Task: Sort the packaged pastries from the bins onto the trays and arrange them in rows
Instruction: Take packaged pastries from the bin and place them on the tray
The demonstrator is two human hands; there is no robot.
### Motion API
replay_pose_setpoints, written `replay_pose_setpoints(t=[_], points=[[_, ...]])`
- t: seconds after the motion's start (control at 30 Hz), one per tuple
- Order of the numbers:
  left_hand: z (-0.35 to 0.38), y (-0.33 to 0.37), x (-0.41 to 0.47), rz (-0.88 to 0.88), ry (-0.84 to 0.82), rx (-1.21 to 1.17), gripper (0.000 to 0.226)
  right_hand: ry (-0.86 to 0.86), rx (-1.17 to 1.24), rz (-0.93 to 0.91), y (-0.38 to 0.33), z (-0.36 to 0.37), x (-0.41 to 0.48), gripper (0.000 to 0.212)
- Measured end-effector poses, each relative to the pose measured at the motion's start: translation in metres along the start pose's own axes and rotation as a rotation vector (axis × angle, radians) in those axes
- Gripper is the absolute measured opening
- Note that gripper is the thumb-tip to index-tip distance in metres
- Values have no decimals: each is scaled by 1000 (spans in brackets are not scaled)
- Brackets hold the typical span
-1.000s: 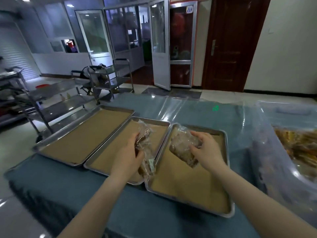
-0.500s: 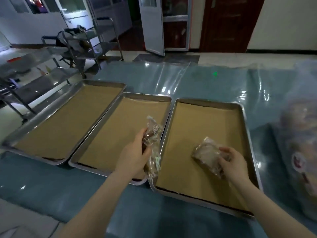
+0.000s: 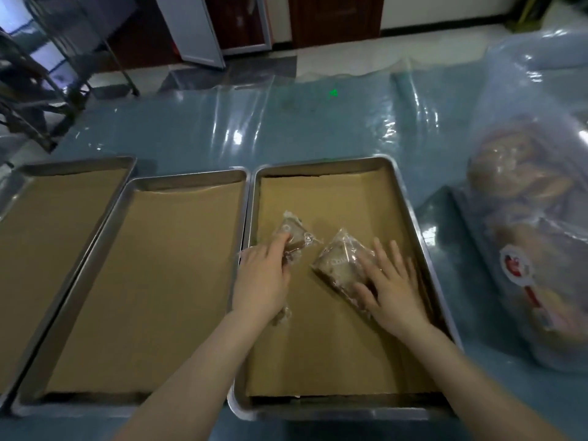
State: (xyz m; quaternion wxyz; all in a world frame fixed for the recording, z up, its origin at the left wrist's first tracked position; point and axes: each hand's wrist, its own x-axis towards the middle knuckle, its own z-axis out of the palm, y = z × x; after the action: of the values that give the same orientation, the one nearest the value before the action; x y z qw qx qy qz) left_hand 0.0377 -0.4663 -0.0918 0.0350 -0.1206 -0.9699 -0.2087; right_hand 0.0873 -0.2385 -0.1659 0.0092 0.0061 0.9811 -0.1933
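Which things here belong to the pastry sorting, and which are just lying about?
Job:
left hand
right hand
two clear-wrapped brown pastries
three paper-lined steel trays
big clear plastic bag of pastries

Lying about:
metal trolley
white open door

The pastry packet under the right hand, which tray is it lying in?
In the head view, that pastry packet lies in the rightmost tray, right of the packet under the left hand, with the right hand flat on it.

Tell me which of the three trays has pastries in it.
The rightmost tray, under both hands, holds two wrapped pastries. The middle tray and left tray show only brown paper.
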Motion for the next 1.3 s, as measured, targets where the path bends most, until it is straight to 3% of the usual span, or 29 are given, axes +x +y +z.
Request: replay_pose_setpoints(t=[0.1, 0.2, 0.47, 0.7, 0.9, 1.1, 1.3], points=[[13, 14, 5, 25, -163, -24, 65, -124, -129, -26, 1, 2, -1, 62], [20, 21, -2, 65, -253, 11, 77, -84, -88, 13, -4, -8, 0, 65], [-22, 20, -47, 66, -167, 75, 69, -33, -26, -109, -29, -46, -24, 65], [-63, 65, -103, 142, -25, 15, 64, 70, 53, -232, -54, -115, -80, 59], [-87, 123, -121, 209, 52, -47, 64, 296, 95, -334, -42, -203, -128, 49], [-113, 193, -110, 230, 129, -50, 63, 418, 122, -348, 2, -278, -138, 38], [-83, 292, -78, 215, 212, -191, 57, 317, 71, -404, 103, -341, -110, 31]])
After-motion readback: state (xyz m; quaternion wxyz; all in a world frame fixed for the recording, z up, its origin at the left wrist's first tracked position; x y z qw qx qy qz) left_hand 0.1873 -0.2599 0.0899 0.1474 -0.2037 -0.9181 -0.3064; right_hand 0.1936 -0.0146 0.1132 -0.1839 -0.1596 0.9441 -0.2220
